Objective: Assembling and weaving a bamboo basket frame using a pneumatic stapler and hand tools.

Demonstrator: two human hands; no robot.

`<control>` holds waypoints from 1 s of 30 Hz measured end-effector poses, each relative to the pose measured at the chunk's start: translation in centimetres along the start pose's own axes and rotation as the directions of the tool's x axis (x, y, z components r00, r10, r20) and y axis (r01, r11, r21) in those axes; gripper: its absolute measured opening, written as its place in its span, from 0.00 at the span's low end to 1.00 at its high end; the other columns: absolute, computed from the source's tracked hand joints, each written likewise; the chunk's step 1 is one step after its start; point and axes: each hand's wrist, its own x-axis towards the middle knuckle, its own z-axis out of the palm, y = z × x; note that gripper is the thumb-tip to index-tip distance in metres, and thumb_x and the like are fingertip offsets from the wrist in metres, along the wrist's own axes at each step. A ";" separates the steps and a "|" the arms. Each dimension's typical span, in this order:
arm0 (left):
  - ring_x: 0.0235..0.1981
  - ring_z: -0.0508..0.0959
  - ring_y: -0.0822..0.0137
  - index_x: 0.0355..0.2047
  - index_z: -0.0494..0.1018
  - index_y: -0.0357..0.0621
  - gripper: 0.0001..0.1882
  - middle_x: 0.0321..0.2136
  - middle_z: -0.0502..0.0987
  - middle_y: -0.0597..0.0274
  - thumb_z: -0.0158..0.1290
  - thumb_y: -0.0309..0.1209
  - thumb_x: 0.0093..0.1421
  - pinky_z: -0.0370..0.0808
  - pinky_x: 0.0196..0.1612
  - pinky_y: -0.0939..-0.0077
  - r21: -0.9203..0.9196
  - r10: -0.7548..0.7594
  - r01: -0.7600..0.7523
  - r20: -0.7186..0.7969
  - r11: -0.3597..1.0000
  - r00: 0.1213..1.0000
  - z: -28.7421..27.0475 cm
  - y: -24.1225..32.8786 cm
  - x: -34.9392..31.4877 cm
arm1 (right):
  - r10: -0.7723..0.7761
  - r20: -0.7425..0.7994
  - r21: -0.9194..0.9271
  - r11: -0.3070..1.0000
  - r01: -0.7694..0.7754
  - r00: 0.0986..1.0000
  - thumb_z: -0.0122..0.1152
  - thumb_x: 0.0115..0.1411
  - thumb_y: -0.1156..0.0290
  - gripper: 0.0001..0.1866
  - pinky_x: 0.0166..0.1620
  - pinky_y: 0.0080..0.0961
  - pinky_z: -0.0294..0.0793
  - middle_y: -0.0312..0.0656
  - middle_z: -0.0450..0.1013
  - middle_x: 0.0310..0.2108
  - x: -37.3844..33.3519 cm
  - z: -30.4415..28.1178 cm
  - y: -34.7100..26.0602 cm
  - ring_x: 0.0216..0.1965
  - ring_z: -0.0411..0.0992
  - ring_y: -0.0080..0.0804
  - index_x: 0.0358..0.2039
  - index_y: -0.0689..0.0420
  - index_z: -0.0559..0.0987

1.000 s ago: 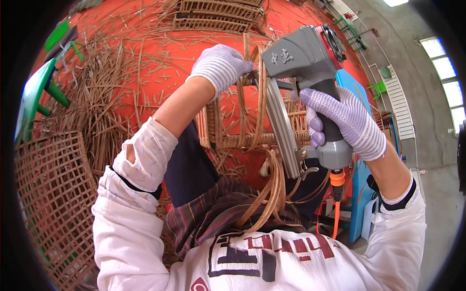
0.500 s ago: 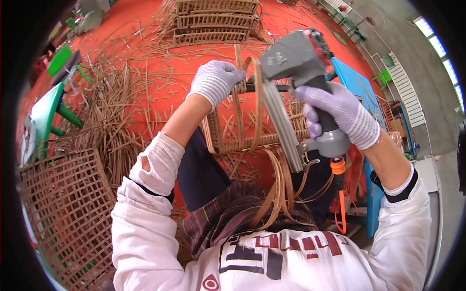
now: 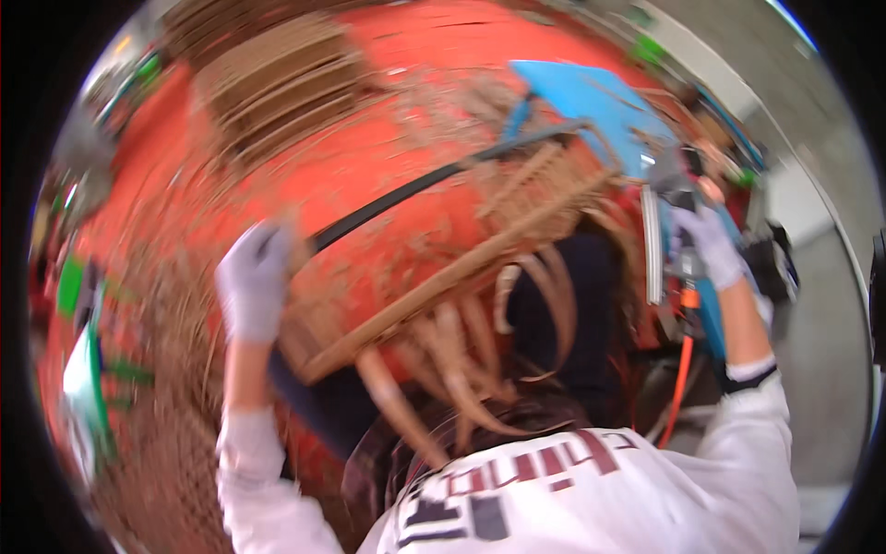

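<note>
A partly woven rattan basket [image 3: 466,270] lies tilted across my lap, with loose flat strips [image 3: 452,355] hanging from its near edge. Along its far side runs a dark bar [image 3: 397,205]. My left hand [image 3: 251,286], in a pale purple glove, is closed at the basket's left end, by the end of that bar; blur hides the exact grip. Off the basket's right end, my gloved right hand [image 3: 709,242] grips a grey pneumatic stapler [image 3: 683,189] by its handle. An orange air hose [image 3: 678,392] hangs from the stapler.
A blue table [image 3: 591,97] stands beyond the basket on the right. Stacked woven baskets [image 3: 277,83] are at the far left on the red floor [image 3: 406,55], which is littered with strip scraps. Green-topped furniture [image 3: 83,392] stands at the left.
My right hand has carried the stapler away from the basket to the right. The basket has turned and tilted, and my left hand has moved to its left end. The view has swung.
</note>
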 end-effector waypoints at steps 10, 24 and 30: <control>0.23 0.69 0.79 0.30 0.70 0.38 0.08 0.22 0.68 0.70 0.58 0.27 0.60 0.69 0.25 0.82 0.226 -0.041 0.014 0.118 0.974 0.992 -1.4 -2.6 0.5 | 0.418 -0.563 -0.618 0.360 -0.699 0.713 0.58 0.55 0.60 0.26 0.55 0.39 0.72 0.57 0.73 0.50 0.3 -11.2 19.5 0.52 0.73 0.47 0.51 0.62 0.73; 0.21 0.64 0.77 0.25 0.63 0.42 0.13 0.20 0.62 0.69 0.53 0.30 0.64 0.66 0.25 0.82 0.385 0.074 -0.073 0.014 0.920 0.997 -0.8 -1.9 -0.6 | 0.212 -0.585 -0.755 0.209 -0.621 0.783 0.59 0.58 0.54 0.24 0.53 0.39 0.73 0.45 0.73 0.52 10.3 -13.5 22.4 0.54 0.72 0.43 0.53 0.51 0.74; 0.24 0.62 0.74 0.25 0.62 0.39 0.14 0.23 0.60 0.66 0.53 0.29 0.63 0.63 0.27 0.80 0.467 0.068 -0.042 -0.038 0.883 0.997 -2.5 -3.4 -1.1 | 0.171 -0.399 -0.699 0.580 -0.419 0.901 0.56 0.59 0.56 0.21 0.54 0.39 0.72 0.45 0.73 0.52 20.6 -7.7 17.8 0.51 0.73 0.46 0.50 0.51 0.77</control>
